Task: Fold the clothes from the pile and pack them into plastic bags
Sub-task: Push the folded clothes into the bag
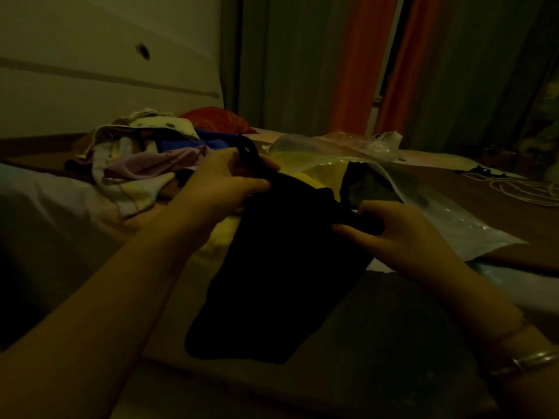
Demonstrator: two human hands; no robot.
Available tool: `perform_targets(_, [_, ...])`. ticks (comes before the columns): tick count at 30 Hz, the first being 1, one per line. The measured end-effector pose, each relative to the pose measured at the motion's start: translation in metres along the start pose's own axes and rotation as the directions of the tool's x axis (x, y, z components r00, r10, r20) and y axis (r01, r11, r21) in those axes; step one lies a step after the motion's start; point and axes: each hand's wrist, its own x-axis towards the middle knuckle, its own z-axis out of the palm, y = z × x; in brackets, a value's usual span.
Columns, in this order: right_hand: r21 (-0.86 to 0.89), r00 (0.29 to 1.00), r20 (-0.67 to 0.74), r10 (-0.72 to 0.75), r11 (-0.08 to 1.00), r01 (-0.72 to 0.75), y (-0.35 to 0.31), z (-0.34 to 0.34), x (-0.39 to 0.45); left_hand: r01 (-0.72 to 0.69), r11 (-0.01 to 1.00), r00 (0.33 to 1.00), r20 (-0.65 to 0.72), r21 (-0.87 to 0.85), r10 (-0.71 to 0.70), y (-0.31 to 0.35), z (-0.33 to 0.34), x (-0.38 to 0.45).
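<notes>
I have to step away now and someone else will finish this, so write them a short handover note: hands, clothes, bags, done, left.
Left hand grips the top edge of the black garment; right hand pinches its right edge. The garment hangs between them over the bed, not yet folded flat.
The pile of unfolded clothes lies beyond the left hand.
A clear plastic bag lies beyond the right hand, with yellow and dark items showing through it; a second bag lies farther back.
Done: some items look bagged.
Left: fold the black garment, bag it, then work through the pile.
</notes>
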Motion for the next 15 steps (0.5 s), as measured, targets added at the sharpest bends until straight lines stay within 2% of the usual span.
perform_targets(2, [-0.130,0.996,-0.061,0.058,0.989,-0.065,0.008,-0.004,-0.002,-0.041,0.995,0.998,-0.037,0.087,0.044,-0.001,-0.007,0.001])
perform_targets(6, [-0.204,0.981,-0.179,0.072,0.973,-0.109,0.008,-0.003,-0.002,-0.150,0.964,0.981,-0.088,0.218,0.173,-0.009,-0.001,0.003])
perform_targets(11, [-0.357,0.979,-0.144,0.148,0.914,-0.190,0.010,-0.006,-0.004,-0.279,0.936,0.950,-0.077,0.216,0.302,-0.014,0.010,0.004])
perform_targets(12, [-0.316,0.973,-0.135,0.187,0.923,-0.221,0.010,-0.007,-0.004,-0.308,0.931,0.941,-0.081,0.197,0.329,-0.012,0.011,0.004])
perform_targets(13, [-0.191,0.962,-0.120,0.246,0.945,-0.266,0.009,-0.007,-0.003,-0.332,0.928,0.932,-0.093,0.168,0.351,-0.011,0.013,0.004])
perform_targets(15, [0.213,0.934,-0.053,0.352,0.918,-0.334,0.004,-0.007,-0.003,-0.359,0.929,0.919,-0.140,0.090,0.369,-0.007,0.015,0.004])
